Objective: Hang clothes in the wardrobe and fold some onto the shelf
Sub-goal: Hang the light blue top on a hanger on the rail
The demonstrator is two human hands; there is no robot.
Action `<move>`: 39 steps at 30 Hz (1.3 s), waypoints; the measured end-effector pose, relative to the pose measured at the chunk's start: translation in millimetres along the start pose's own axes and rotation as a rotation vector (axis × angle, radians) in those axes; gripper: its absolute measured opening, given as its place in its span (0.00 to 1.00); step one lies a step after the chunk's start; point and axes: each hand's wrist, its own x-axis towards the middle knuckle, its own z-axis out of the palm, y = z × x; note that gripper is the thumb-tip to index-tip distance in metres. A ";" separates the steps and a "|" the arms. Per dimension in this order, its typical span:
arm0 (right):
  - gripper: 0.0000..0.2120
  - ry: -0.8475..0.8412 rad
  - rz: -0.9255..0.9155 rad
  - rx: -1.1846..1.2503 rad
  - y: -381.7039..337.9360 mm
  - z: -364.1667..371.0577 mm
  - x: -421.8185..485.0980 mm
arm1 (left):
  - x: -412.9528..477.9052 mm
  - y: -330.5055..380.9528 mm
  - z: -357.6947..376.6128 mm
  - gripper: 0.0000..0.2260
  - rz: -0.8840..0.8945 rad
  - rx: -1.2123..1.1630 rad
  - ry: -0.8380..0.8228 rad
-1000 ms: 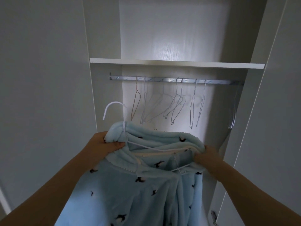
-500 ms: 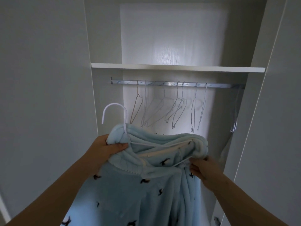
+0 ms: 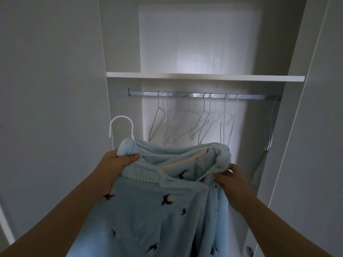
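Far left: pale wardrobe door, standing open, plain face.

Left hand: raised in front of the opening, thumb laid over the top of a fold and fingers curled beneath it, gripping the left shoulder of the light blue fleece garment. Small dark bird-like motifs are scattered over the fleece.

White hanger: the hook rises upright just above the left hand, touching nothing. Its arms run rightward inside the garment's neck, partly wrapped by fleece.

Garment position: held up across the lower middle of the wardrobe opening, below the metal rail and apart from it. The body hangs down between both forearms and off the bottom edge of the view.

Behind and above: a row of bare wire hangers on the rail, bunched toward its left and middle. White shelf directly over the rail, its front edge lit.

Right hand: fingertips drawn together, pinching the bunched fleece at the hanger's right end. Cannot tell whether the wire is inside the pinch as well.

Right end of rail: a single hanger hanging in shadow by the side wall.

Far right: second door panel, also open.
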 end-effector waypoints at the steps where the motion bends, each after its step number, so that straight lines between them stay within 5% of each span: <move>1: 0.10 0.028 -0.016 -0.039 -0.4 0.5 -0.3 | -0.1 -0.6 0.6 0.01 0.003 0.020 -0.003; 10: 0.01 0.264 -0.095 -0.183 1.0 15.6 -10.4 | -4.5 9.3 5.3 0.04 0.052 0.199 -0.094; 19: 0.07 0.246 0.034 -0.240 -6.6 18.5 -2.0 | -13.1 4.8 4.9 0.04 0.144 0.212 0.030; 25: 0.09 0.228 0.324 0.102 -7.5 11.4 -8.3 | -18.9 21.9 6.5 0.03 0.114 0.135 -0.142; 30: 0.08 0.179 0.471 0.325 -14.7 4.4 -7.3 | -14.6 25.4 -3.1 0.02 -0.017 0.053 -0.122; 36: 0.07 0.357 0.161 -0.043 -2.3 -9.3 -2.4 | -19.9 17.9 8.1 0.02 -0.073 -0.014 -0.166; 39: 0.08 0.318 0.291 0.113 3.9 -12.4 -2.0 | -20.6 12.7 12.4 0.02 -0.045 -0.005 -0.170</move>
